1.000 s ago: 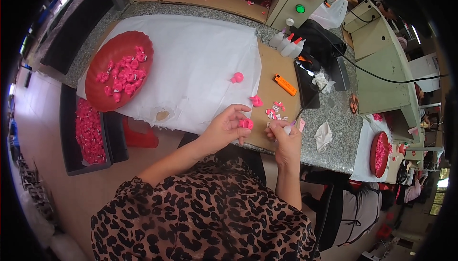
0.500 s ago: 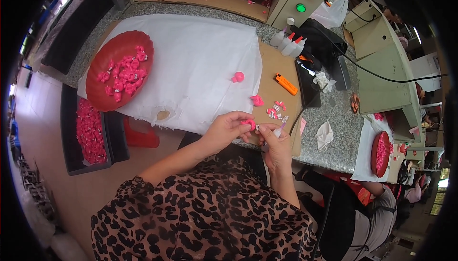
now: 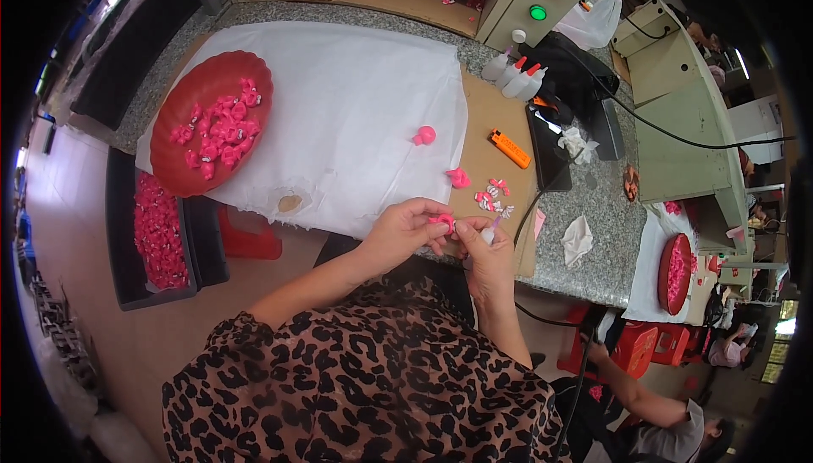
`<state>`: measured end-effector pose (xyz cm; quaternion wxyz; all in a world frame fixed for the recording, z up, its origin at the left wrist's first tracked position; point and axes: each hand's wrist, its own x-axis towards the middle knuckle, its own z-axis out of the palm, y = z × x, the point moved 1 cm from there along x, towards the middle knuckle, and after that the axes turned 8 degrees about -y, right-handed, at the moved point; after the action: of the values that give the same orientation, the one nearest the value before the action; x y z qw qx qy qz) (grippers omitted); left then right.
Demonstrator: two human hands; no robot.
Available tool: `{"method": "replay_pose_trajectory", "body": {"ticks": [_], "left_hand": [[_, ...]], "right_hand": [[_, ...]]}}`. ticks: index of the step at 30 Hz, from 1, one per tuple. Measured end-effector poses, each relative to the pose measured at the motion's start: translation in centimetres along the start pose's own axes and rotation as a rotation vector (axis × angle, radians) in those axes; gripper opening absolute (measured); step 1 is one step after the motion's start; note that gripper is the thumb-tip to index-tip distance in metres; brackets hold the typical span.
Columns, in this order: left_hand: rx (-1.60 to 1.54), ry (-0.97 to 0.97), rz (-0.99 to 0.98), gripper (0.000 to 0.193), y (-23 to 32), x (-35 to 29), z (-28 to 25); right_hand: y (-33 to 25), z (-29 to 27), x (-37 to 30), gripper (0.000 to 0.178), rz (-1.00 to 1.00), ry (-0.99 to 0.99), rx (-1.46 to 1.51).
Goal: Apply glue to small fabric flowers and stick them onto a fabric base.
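My left hand [image 3: 405, 230] pinches a small pink plastic figure part [image 3: 444, 221] between thumb and fingers. Close against it, the thumb and forefinger of my right hand [image 3: 487, 260] press together at the part's edge; any tiny piece between them is too small to make out. Tucked in the same right hand is a small white squeeze bottle [image 3: 489, 233] with a purple tip. Just beyond my hands lie a pink pointed part [image 3: 458, 178], a pink round-headed part [image 3: 424, 135] and a little heap of pink and white pieces [image 3: 489, 198].
A red scalloped bowl [image 3: 169, 158] of pink parts rests on white paper [image 3: 339, 107]. An orange lighter [image 3: 510, 148] lies on cardboard, with white bottles [image 3: 523, 82] behind. At left below the table is a dark bin [image 3: 127, 268]; at right, a co-worker [image 3: 652, 404] bends low.
My right fingertips have closed in on the pink part, and the whitish bit seen between the hands is now covered. The co-worker at right has shifted, arm now reaching toward red stools.
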<state>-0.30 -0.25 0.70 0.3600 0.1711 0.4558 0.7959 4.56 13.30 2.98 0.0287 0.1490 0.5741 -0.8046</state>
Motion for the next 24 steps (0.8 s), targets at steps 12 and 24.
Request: {"method": "replay_pose_trajectory", "body": {"ticks": [12, 24], "left_hand": [[-0.068, -0.001, 0.033, 0.016, -0.1, 0.2, -0.1], [0.24, 0.009, 0.152, 0.023, -0.1, 0.5, 0.9]], "right_hand": [[-0.1, 0.0, 0.1, 0.017, 0.052, -0.048, -0.013], [-0.2, -0.5, -0.1, 0.018, 0.164, -0.092, 0.241]]}}
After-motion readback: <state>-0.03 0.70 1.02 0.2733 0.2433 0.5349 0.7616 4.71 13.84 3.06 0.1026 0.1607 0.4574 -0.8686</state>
